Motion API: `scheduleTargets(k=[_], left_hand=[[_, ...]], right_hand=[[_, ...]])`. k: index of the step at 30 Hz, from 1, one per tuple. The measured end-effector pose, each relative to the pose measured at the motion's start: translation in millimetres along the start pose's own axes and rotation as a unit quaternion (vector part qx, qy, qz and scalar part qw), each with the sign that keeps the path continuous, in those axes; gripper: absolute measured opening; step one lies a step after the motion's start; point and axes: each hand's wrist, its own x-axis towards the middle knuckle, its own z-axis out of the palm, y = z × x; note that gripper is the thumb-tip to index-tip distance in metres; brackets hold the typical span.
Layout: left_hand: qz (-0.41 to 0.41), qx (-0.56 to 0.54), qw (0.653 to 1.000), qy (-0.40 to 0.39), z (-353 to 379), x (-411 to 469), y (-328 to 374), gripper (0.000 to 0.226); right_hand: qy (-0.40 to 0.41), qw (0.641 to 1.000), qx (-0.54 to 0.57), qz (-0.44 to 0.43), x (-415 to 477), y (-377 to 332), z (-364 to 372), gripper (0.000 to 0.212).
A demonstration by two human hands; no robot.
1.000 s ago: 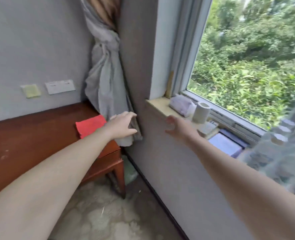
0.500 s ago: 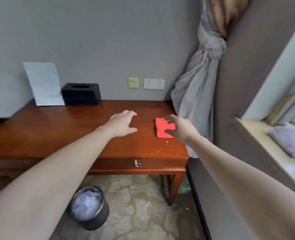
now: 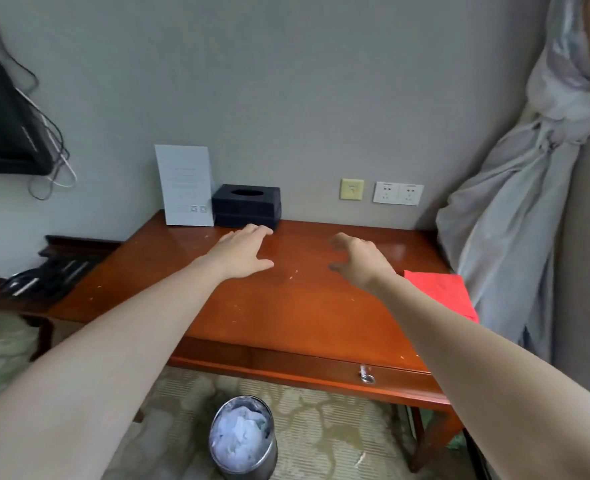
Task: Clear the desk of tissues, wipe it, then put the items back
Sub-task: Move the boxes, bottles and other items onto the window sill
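Observation:
The brown wooden desk (image 3: pixel 286 306) fills the middle of the head view, with small crumbs scattered on its top. My left hand (image 3: pixel 243 252) hovers flat over the desk just in front of the black tissue box (image 3: pixel 246 206), fingers straight, holding nothing. My right hand (image 3: pixel 357 259) hangs over the desk's middle with fingers spread and loosely bent, empty. A folded red cloth (image 3: pixel 440 294) lies on the desk's right end, behind my right forearm. A white card (image 3: pixel 184 185) leans on the wall beside the box.
A metal bin (image 3: pixel 241 441) full of white tissues stands on the carpet under the desk's front. A knotted grey curtain (image 3: pixel 515 216) hangs at the right. A black screen (image 3: pixel 2 123) with cables is mounted at the left, above a low shelf with dark items (image 3: pixel 44 275).
My view has swung left from the window sill to the desk. My right hand moved off the red cloth toward the desk's middle; my left hand reached farther toward the tissue box.

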Motion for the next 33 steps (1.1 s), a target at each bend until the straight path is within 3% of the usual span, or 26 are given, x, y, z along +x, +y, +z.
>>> scheduleTargets(k=[14, 22, 33], left_hand=[[-0.061, -0.021, 0.998, -0.006, -1.7, 87.7, -121.1, 0.071], [-0.084, -0.026, 0.996, -0.020, 4.4, 206.0, -183.2, 0.070], [-0.117, -0.018, 0.991, -0.055, 32.9, 379.3, -279.8, 0.071]], right_hand=[[-0.041, 0.999, -0.011, -0.031, 141.8, -43.3, 45.0, 0.047], [-0.075, 0.997, 0.011, -0.022, 277.6, -32.9, 77.4, 0.048], [-0.150, 0.988, -0.038, -0.011, 462.7, 3.5, 137.5, 0.052]])
